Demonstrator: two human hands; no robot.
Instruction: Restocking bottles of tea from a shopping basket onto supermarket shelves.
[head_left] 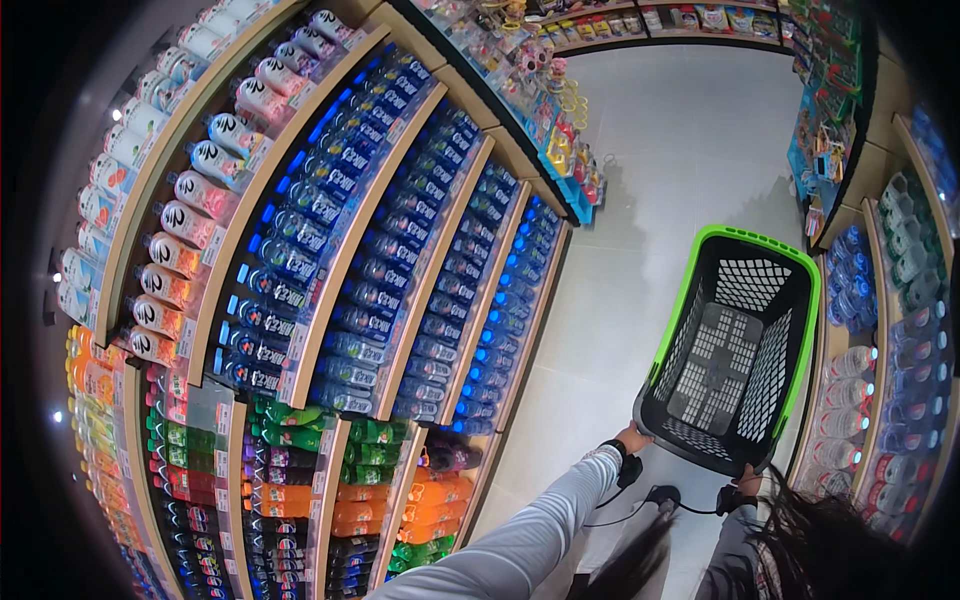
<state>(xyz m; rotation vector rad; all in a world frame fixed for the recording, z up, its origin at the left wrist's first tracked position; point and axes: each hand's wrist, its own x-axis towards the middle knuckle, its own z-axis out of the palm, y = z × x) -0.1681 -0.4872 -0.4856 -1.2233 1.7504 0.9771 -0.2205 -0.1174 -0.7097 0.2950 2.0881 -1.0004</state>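
Observation:
A black mesh shopping basket [720,348] with a bright green rim stands out in front of me over the aisle floor, and I see nothing inside it. At its near left corner, my left hand [634,438] is closed on the dark edge. My right hand [748,481] grips the near edge further right, partly covered by dark hair. Dark bands with thin cables sit at both wrists, below grey sleeves. The fingers of both hands are mostly hidden behind the basket's edge.
Left of me rises a tall shelf [420,385] with rows of bottled water and coloured drinks. Another shelf of water bottles [845,420] runs close along the basket's right side. Ahead, pale tiled floor [690,130] leads between hanging toy displays [565,140] to a snack shelf [610,28].

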